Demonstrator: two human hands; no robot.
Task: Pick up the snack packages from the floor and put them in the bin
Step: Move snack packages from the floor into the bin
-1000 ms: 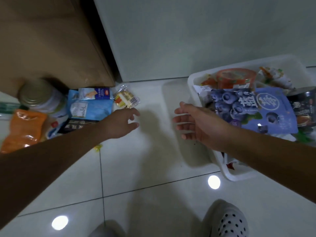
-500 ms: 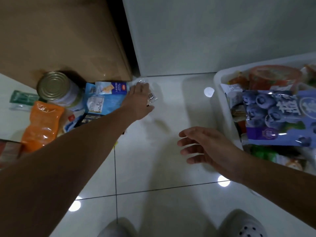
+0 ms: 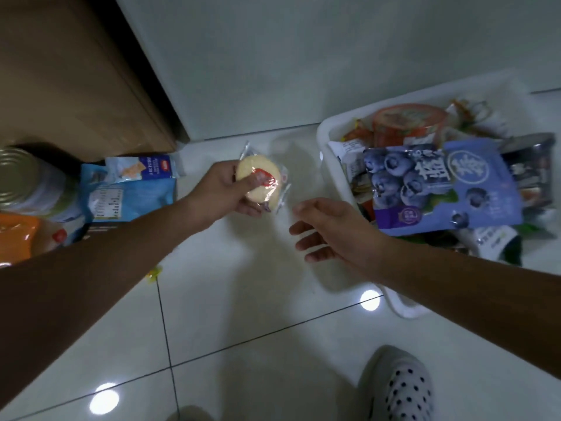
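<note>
A white bin (image 3: 325, 138) is being kept on the tiled floor (image 3: 243, 329) at the right, and it is being crowded to the rim. A purple blueberry bag (image 3: 440, 189) is lying across the top, an orange-lidded round tub (image 3: 408, 120) is sitting behind it, and a dark packet (image 3: 528, 174) is lying at the bag's right edge. Further wrappers are being half hidden beneath.

A round cake in a clear wrapper (image 3: 262, 180) is being held off the floor by the left hand (image 3: 223, 194), whose fingers are being curled round it. The cake is being held left of the bin's left wall and apart from it. The right hand (image 3: 329, 232) is being held open, fingers spread and nothing gripped. It is just below and right of the cake, not touching it, in front of the bin's left wall.

At the left, by a brown cabinet (image 3: 76, 71), a blue cracker packet (image 3: 130, 189), a tin can (image 3: 21, 177) and an orange pouch (image 3: 15, 235) are lying close together on the floor.
</note>
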